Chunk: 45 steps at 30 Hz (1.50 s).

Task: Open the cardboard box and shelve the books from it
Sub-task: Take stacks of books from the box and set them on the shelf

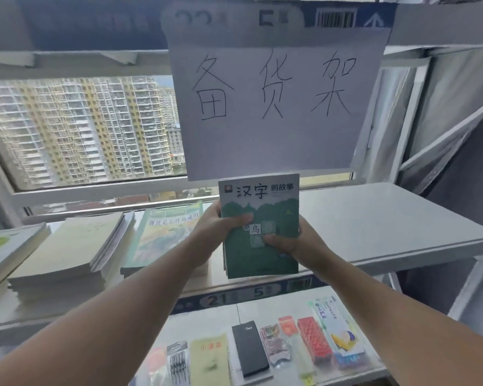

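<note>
A small stack of green-covered books (258, 207) is held up in front of the grey shelf board (374, 218), tilted toward me, over its front edge. My left hand (221, 227) grips the stack's left side with the thumb across the cover. My right hand (287, 240) holds the lower right side, thumb on the cover too. The cardboard box is out of sight.
Stacks of books (162, 232) and pale booklets (67, 254) lie on the shelf to the left. A white handwritten paper sign (273, 93) hangs above. A lower shelf (207, 319) carries a black notebook (250, 348) and several stationery items. A window lies behind the shelf.
</note>
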Each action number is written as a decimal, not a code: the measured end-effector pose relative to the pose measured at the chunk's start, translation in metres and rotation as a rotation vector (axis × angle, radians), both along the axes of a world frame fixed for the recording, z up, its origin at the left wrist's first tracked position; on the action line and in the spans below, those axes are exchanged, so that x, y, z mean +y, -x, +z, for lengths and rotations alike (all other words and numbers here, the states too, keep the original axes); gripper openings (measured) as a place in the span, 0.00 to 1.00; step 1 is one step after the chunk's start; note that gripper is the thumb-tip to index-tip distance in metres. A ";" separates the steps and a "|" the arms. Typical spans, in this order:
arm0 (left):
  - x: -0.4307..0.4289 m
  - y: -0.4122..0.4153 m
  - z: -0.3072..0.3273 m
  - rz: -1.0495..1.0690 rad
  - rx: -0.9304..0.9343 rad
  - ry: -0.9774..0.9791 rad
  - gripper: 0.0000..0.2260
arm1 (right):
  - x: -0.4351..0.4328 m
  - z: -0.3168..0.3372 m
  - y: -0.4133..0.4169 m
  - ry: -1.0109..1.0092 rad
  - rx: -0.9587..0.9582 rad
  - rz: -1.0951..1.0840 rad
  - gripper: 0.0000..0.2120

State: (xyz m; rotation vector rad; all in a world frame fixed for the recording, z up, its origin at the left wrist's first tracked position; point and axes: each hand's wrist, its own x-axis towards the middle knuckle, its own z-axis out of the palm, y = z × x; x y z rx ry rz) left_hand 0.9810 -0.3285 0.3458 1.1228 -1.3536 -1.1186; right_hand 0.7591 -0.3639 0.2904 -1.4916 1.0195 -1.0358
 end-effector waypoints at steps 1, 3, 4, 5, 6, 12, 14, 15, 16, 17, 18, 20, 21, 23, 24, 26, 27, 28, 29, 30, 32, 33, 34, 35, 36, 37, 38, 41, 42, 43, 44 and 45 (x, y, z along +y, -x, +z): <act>-0.005 0.002 0.000 0.016 -0.005 0.004 0.22 | -0.009 -0.001 0.000 0.008 0.007 0.017 0.40; -0.015 0.005 0.002 0.045 -0.015 0.014 0.21 | -0.024 0.001 0.003 0.006 -0.003 0.046 0.39; -0.020 0.007 0.003 0.057 -0.015 0.019 0.21 | -0.031 0.002 0.005 0.003 -0.017 0.058 0.37; -0.025 0.010 0.003 0.066 -0.010 0.029 0.21 | -0.039 0.003 0.008 0.011 -0.031 0.069 0.36; -0.028 0.014 0.000 0.073 -0.009 0.040 0.24 | -0.046 0.002 0.011 0.015 -0.045 0.076 0.36; -0.034 0.028 -0.038 0.154 0.035 0.039 0.31 | -0.061 -0.036 0.016 0.004 -0.070 0.085 0.36; -0.033 0.033 -0.055 0.113 0.033 0.036 0.25 | -0.065 -0.045 0.015 0.036 -0.024 0.061 0.37; -0.031 0.036 -0.064 0.094 0.024 0.020 0.22 | -0.067 -0.047 0.014 0.039 0.006 0.060 0.38; -0.029 0.039 -0.073 0.101 0.010 0.010 0.21 | -0.067 -0.048 0.014 0.039 0.032 0.065 0.38; -0.028 0.040 -0.079 0.133 -0.008 0.013 0.20 | -0.067 -0.048 0.014 0.038 0.044 0.065 0.38; -0.030 0.040 -0.082 0.170 -0.026 0.011 0.20 | -0.067 -0.047 0.014 0.038 0.038 0.059 0.37; -0.038 0.041 -0.079 0.235 -0.043 -0.046 0.22 | -0.071 -0.041 0.012 0.014 0.022 0.021 0.35; -0.044 0.041 -0.075 0.271 -0.049 -0.098 0.24 | -0.074 -0.035 0.011 -0.016 0.007 0.007 0.34; -0.056 0.042 -0.063 0.345 -0.091 -0.242 0.27 | -0.082 -0.022 0.005 -0.120 0.006 -0.037 0.38; -0.062 0.042 -0.058 0.367 -0.135 -0.321 0.29 | -0.085 -0.015 0.003 -0.183 0.050 -0.050 0.36; -0.070 0.043 -0.048 0.393 -0.195 -0.480 0.28 | -0.089 0.000 -0.001 -0.317 0.206 -0.047 0.21; -0.073 0.041 -0.046 0.399 -0.204 -0.545 0.27 | -0.091 0.005 -0.002 -0.394 0.264 -0.030 0.15; -0.076 0.039 -0.044 0.392 -0.207 -0.592 0.27 | -0.093 0.008 -0.004 -0.463 0.296 -0.012 0.12; -0.077 0.039 -0.042 0.380 -0.215 -0.616 0.27 | -0.095 0.010 -0.005 -0.504 0.313 -0.002 0.09; -0.078 0.038 -0.040 0.379 -0.229 -0.618 0.27 | -0.096 0.011 -0.005 -0.517 0.325 -0.001 0.08; -0.079 0.038 -0.038 0.402 -0.264 -0.596 0.26 | -0.100 0.012 -0.008 -0.526 0.318 -0.002 0.09; -0.078 0.038 -0.037 0.412 -0.279 -0.587 0.24 | -0.100 0.013 -0.009 -0.521 0.318 -0.006 0.09; -0.077 0.039 -0.035 0.413 -0.307 -0.581 0.23 | -0.098 0.015 -0.009 -0.513 0.323 -0.010 0.08; -0.076 0.040 -0.032 0.416 -0.358 -0.575 0.21 | -0.097 0.016 -0.010 -0.502 0.341 -0.023 0.07; -0.073 0.042 -0.029 0.421 -0.432 -0.562 0.20 | -0.096 0.019 -0.009 -0.469 0.387 -0.041 0.07; -0.071 0.043 -0.026 0.421 -0.514 -0.548 0.20 | -0.096 0.021 -0.008 -0.419 0.463 -0.062 0.07; -0.069 0.044 -0.024 0.418 -0.598 -0.524 0.20 | -0.096 0.023 -0.006 -0.353 0.541 -0.084 0.08; -0.067 0.046 -0.015 0.408 -0.828 -0.444 0.23 | -0.094 0.036 -0.001 -0.186 0.695 -0.087 0.18; -0.066 0.046 -0.011 0.404 -0.893 -0.412 0.24 | -0.094 0.041 -0.001 -0.138 0.742 -0.078 0.24; -0.064 0.044 -0.007 0.399 -0.964 -0.375 0.25 | -0.095 0.045 0.000 -0.085 0.808 -0.076 0.29; -0.061 0.041 -0.004 0.397 -1.036 -0.333 0.27 | -0.095 0.049 -0.001 -0.020 0.875 -0.073 0.32; -0.058 0.035 -0.002 0.398 -1.107 -0.292 0.28 | -0.096 0.051 -0.002 0.045 0.929 -0.060 0.32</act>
